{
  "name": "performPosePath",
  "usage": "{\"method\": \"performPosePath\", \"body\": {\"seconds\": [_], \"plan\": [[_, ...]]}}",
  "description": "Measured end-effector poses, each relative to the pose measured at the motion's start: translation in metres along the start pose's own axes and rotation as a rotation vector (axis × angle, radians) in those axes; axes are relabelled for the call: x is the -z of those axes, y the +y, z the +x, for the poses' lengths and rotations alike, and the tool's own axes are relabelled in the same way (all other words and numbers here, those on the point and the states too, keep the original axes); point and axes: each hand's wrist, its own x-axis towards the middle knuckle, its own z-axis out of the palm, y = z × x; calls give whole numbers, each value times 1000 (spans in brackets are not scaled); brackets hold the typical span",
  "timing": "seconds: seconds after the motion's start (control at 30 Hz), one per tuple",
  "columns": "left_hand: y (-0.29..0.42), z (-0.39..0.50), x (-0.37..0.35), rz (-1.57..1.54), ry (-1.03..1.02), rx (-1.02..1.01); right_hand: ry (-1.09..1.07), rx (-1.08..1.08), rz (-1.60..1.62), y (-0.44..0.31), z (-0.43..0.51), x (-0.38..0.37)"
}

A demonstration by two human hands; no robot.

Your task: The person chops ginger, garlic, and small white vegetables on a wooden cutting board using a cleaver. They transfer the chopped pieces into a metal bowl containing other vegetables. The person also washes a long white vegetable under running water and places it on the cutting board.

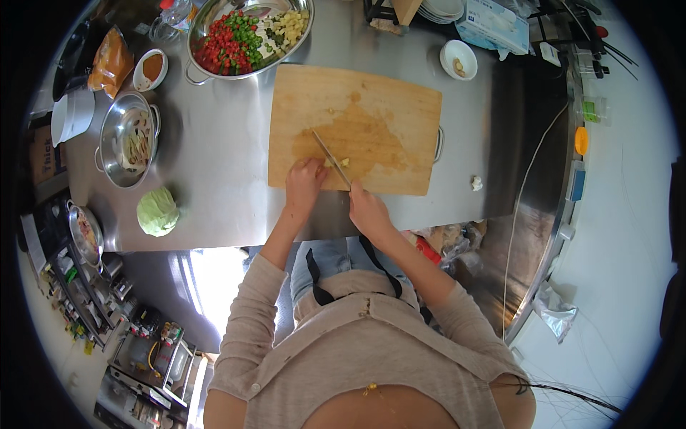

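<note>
A wooden cutting board (370,123) lies on the steel table before me, with a damp patch across its middle. My right hand (371,213) grips the handle of a kitchen knife (328,152) near the board's front edge; the blade slants away to the left. Just left of the blade, my left hand (304,181) has its fingertips curled against a pale yellow food piece (328,162), which they mostly hide. Another small pale piece (345,161) sits right of the blade. Tiny bits are scattered farther up the board.
A large steel basin (190,40) holds diced red, green and pale vegetables. Leftward are a steel pot (102,131), a green cabbage (157,212) and a spice bowl (154,67). A white bowl (468,48) and a garlic bulb (476,183) sit right. A cable (528,171) hangs along the right side.
</note>
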Motion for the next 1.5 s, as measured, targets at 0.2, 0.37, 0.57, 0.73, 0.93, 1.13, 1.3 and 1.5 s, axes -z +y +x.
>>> {"method": "performPosePath", "body": {"seconds": [0.2,0.37,0.57,0.73,0.93,1.13,1.3,1.5], "plan": [[1,0,3,9,12,7,37,-120,95,-3,-2,-4],[-2,-5,5,7,43,33,3,-16,22,-6,-8,10],[-6,-3,-2,28,21,46,-21,23,-34,-7,7,-2],[-8,-2,0,-11,45,32,75,21,80,-10,8,-5],[-13,-11,0,-38,62,88,-16,14,-9,-22,-3,12],[-15,-9,-4,-22,44,108,-49,28,-114,-19,7,-4],[-12,-6,-3,-35,54,73,26,15,-3,-8,13,-16],[0,1,17,-95,-142,192,415,439,-182,43,10,45]]}}
